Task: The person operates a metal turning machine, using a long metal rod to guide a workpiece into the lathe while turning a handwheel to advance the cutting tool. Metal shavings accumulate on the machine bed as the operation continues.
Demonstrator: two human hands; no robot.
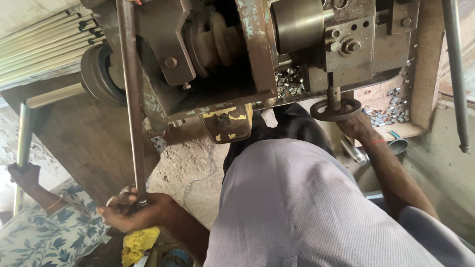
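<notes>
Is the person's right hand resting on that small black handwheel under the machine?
Yes, the right hand grips the lower rim of the black handwheel, while the left hand holds a long rod.

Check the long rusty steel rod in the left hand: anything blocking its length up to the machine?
Nothing visible does. The left hand grips the lower end of the long rusty steel rod, which runs bare up past the machine's grey metal body. The right hand is apart, on the round dark handwheel.
</notes>
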